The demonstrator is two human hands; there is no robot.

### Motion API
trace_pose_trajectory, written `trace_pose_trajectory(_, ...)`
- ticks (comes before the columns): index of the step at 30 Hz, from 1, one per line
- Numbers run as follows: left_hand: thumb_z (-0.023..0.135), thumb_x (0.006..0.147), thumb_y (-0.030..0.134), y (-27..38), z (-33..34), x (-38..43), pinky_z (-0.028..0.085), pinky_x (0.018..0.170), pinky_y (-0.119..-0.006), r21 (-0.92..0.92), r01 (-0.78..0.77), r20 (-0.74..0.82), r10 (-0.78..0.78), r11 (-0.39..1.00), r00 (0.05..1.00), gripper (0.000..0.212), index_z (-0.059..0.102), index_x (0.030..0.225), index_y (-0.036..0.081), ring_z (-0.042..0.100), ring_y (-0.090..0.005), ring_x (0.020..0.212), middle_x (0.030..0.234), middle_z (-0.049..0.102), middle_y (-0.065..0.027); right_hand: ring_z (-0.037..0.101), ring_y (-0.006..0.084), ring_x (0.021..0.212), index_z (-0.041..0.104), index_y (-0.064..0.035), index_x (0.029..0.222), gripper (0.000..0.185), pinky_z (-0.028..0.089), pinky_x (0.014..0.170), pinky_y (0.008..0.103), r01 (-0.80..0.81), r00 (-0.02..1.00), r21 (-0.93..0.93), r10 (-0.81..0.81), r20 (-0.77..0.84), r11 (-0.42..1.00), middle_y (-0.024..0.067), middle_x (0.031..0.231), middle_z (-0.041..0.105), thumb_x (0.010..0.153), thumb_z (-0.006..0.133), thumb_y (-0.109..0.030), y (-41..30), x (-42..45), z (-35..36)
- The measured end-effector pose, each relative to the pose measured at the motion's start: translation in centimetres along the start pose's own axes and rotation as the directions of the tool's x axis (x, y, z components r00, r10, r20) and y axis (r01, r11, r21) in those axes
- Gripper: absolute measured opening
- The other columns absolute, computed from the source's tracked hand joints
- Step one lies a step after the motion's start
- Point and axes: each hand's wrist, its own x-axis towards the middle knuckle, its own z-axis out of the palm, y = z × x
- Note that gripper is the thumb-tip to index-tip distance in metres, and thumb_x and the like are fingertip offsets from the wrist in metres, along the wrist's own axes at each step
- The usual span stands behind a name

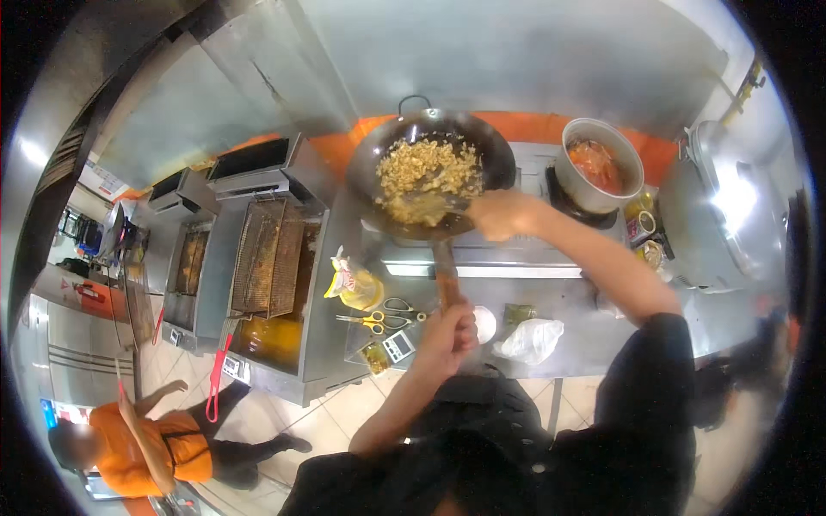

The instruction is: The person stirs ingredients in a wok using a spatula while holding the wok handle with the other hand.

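Note:
My left hand [455, 338] is wrapped around the wooden handle [446, 274] of a dark wok [497, 161]. In the wok lies a mass of chopped, golden-brown food [426, 169], wetter and smoother towards the near side. Over the wok's right rim, my right hand [503, 214] is closed on a cooking utensil [445, 208]. The utensil's end is blurred and sits among the food, so its exact kind cannot be told. Right of the wok, a metal pot [603, 161] holds reddish-orange contents on a burner.
Deep fryers with a wire basket [268, 258] and its red handle [217, 387] stand left. Scissors [374, 320], a digital timer [399, 346], a plastic food bag [353, 284] and a white plastic bag [530, 340] lie on the counter. A person in orange [151, 448] is at lower left.

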Motion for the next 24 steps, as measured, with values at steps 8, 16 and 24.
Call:
trace_pose_trajectory(8, 0.056, 0.091, 0.009, -0.5, 0.9, 0.5, 0.031, 0.045, -0.024, 0.015, -0.011, -0.028, 0.011, 1.000, 1.000, 0.013, 0.047, 0.100, 0.012, 0.039, -0.0066, 0.052, 0.068, 0.039, 0.0043, 0.067, 0.0362, 0.094, 0.065, 0.0079, 0.098, 0.029, 0.053, 0.078, 0.0439, 0.031, 0.998, 0.109, -0.037, 0.051, 0.994, 0.0236, 0.102, 0.068, 0.073, 0.056, -0.003, -1.8, 2.5, -0.7)
trace_pose_trajectory(16, 0.055, 0.091, 0.010, -0.4, 4.6, -2.3, 0.032, 0.045, -0.023, 0.022, 0.059, 0.018, -0.060, 0.998, 0.998, 0.013, 0.047, 0.101, 0.011, 0.040, -0.0066, 0.053, 0.069, 0.041, 0.0046, 0.067, 0.0345, 0.095, 0.068, 0.0027, 0.099, 0.027, 0.054, 0.071, 0.0444, -0.114, 0.993, -0.006, 0.114, -0.009, 0.993, 0.0204, 0.101, 0.069, 0.075, 0.059, -0.005, -0.9, 1.2, -1.5)
trace_pose_trajectory(24, 0.056, 0.092, 0.012, -0.1, 3.7, -1.8, 0.034, 0.044, -0.023, 0.063, 0.035, 0.038, -0.038, 0.997, 0.999, 0.013, 0.047, 0.101, 0.012, 0.041, -0.0069, 0.054, 0.070, 0.041, 0.0042, 0.067, 0.0328, 0.097, 0.070, 0.0027, 0.100, 0.027, 0.054, 0.076, 0.0425, -0.178, 0.983, -0.182, 0.168, -0.068, 0.967, 0.0205, 0.106, 0.068, 0.081, 0.057, -0.012, 2.2, 0.9, 0.6)
